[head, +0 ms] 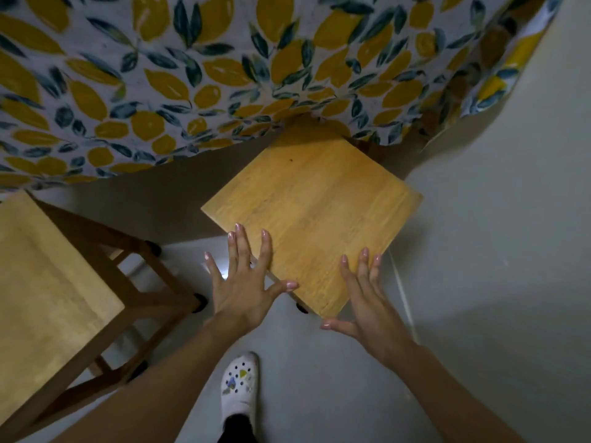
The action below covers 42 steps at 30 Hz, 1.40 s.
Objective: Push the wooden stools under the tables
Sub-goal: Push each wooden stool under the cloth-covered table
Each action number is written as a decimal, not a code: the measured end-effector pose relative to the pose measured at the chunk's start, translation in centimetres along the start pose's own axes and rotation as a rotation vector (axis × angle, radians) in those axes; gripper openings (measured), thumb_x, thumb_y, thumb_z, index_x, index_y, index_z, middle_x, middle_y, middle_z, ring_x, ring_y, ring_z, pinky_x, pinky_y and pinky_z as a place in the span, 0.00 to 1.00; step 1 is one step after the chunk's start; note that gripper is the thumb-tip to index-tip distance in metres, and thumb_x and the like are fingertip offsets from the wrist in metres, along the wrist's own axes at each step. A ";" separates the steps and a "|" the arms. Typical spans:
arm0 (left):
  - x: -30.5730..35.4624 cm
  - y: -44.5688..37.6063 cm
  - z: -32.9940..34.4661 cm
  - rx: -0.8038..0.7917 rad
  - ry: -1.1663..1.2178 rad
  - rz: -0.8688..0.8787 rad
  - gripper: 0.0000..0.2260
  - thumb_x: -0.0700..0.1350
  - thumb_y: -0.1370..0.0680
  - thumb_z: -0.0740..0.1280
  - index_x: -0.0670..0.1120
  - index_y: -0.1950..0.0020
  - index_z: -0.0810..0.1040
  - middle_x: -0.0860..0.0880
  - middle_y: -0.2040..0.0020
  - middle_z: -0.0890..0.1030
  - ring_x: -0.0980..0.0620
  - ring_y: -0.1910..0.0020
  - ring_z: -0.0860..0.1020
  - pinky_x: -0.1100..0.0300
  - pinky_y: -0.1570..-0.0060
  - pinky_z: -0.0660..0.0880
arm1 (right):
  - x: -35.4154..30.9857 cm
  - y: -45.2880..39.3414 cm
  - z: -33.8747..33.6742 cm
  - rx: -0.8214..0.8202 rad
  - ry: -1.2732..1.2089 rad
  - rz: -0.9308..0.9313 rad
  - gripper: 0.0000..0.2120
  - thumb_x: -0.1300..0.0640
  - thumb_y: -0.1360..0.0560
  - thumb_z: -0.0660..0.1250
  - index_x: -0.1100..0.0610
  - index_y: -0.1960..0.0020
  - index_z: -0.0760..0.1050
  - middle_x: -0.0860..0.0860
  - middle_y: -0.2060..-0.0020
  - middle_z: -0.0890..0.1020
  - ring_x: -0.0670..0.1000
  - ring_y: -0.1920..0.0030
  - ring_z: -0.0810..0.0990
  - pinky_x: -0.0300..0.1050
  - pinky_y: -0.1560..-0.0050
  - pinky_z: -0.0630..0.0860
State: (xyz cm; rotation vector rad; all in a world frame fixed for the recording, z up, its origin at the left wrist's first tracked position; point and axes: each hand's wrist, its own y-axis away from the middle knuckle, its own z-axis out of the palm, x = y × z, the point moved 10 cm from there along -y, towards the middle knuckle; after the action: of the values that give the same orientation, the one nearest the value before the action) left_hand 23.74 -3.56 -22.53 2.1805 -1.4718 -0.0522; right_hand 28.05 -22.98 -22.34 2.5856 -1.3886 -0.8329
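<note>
A wooden stool (pixel 315 212) with a square light-wood seat stands in the middle, turned diamond-wise; its far corner lies under the hanging edge of the table's lemon-print cloth (pixel 192 75). My left hand (pixel 244 282) is spread flat at the seat's near-left edge, its fingertips over the wood. At the near corner my right hand (pixel 364 302) is spread the same way, fingers over the near-right edge. Neither hand grips anything. A second wooden stool (pixel 48 282) stands to the left, outside the cloth's edge, its legs and rungs showing.
The floor (pixel 495 251) is pale grey, with a pale wall edge running down the right of the stool. My foot in a white clog (pixel 240 385) stands just behind the hands. The cloth's corner droops at the upper right.
</note>
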 end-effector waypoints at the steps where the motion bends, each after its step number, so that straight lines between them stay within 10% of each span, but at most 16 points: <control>1: -0.3 -1.4 -0.7 -0.003 -0.008 0.003 0.43 0.75 0.30 0.49 0.58 0.28 0.28 0.46 0.29 0.23 0.46 0.30 0.24 0.35 0.37 0.28 | -0.2 -1.4 -0.5 0.014 0.009 -0.006 0.53 0.26 0.40 0.55 0.51 0.24 0.44 0.64 0.25 0.43 0.68 0.27 0.40 0.61 0.31 0.59; 21: -1.5 -15.0 -8.6 -0.049 0.055 0.078 0.43 0.70 0.28 0.54 0.53 0.25 0.34 0.43 0.25 0.29 0.45 0.28 0.27 0.38 0.31 0.32 | -1.8 -15.3 -7.2 -0.018 0.134 0.117 0.53 0.34 0.31 0.65 0.53 0.23 0.37 0.59 0.23 0.37 0.61 0.25 0.33 0.57 0.26 0.43; 31: -9.4 -1.8 -7.5 0.151 0.149 0.010 0.34 0.63 0.22 0.49 0.49 0.24 0.36 0.47 0.26 0.29 0.48 0.29 0.26 0.51 0.33 0.27 | -10.3 -8.0 -4.0 0.107 0.014 -0.011 0.56 0.32 0.34 0.67 0.52 0.23 0.35 0.51 0.22 0.43 0.53 0.24 0.39 0.55 0.24 0.51; 38: -20.2 14.5 -8.2 0.430 0.229 -0.186 0.29 0.57 0.21 0.47 0.44 0.23 0.50 0.41 0.23 0.41 0.45 0.25 0.38 0.53 0.29 0.44 | -21.7 -1.2 1.7 0.006 0.061 -0.233 0.54 0.32 0.31 0.66 0.54 0.23 0.36 0.49 0.23 0.40 0.53 0.24 0.38 0.53 0.24 0.49; 42: -27.4 23.2 -5.3 0.445 0.283 -0.403 0.27 0.53 0.20 0.50 0.44 0.23 0.51 0.38 0.23 0.44 0.43 0.25 0.40 0.45 0.28 0.48 | -28.6 2.3 7.1 -0.087 0.063 -0.349 0.52 0.23 0.34 0.48 0.53 0.24 0.33 0.50 0.24 0.38 0.52 0.25 0.35 0.52 0.24 0.43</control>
State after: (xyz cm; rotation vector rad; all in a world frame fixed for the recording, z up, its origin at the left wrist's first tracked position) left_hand -5.83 15.85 -14.67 2.6747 -0.9331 0.4681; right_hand 10.25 -0.42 -15.56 2.7992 -0.8751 -0.8210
